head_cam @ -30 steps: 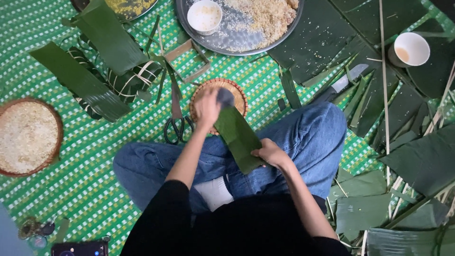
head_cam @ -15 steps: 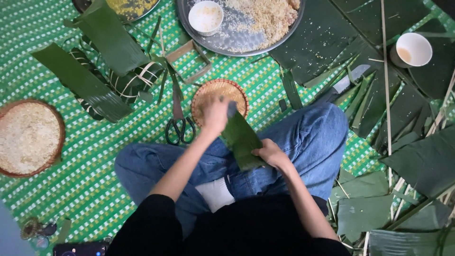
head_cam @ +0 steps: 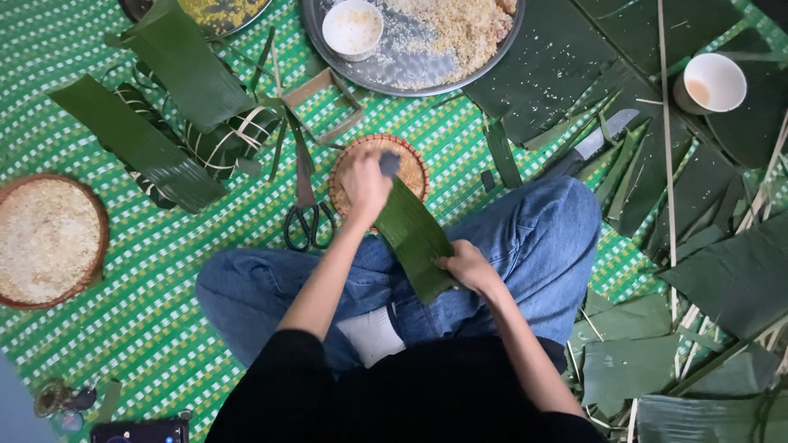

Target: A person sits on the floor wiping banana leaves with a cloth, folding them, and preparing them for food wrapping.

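A person sits cross-legged on a green woven mat (head_cam: 164,328), low in the middle of the frame, in blue jeans and a black top. Closest to the body, the right hand (head_cam: 465,267) pinches the near end of a long green leaf strip (head_cam: 414,238), fingers closed on its edge. This seems to keep the leaf from sliding.

The leaf runs slantwise over the lap, up toward the middle of the frame. It is dark green, smooth and a bit shiny, with straight cut sides. Its far end lies over a small round woven basket (head_cam: 410,160).

The left hand (head_cam: 365,182) is at that far end. Its fingers are curled around a small dark thing, maybe a cloth, pressed on the leaf. I think it may be wiping the leaf, but I cannot tell for sure.

Just left of the basket lie black scissors (head_cam: 308,221), easy to grab. At the left edge sits a round basket of pale rice (head_cam: 45,238). In the upper left are wrapped leaf parcels tied with string (head_cam: 226,139). At the top is a big metal tray (head_cam: 410,70) with a white bowl (head_cam: 351,27). A knife (head_cam: 595,143) and a white cup (head_cam: 710,82) rest among loose leaves in the upper right.
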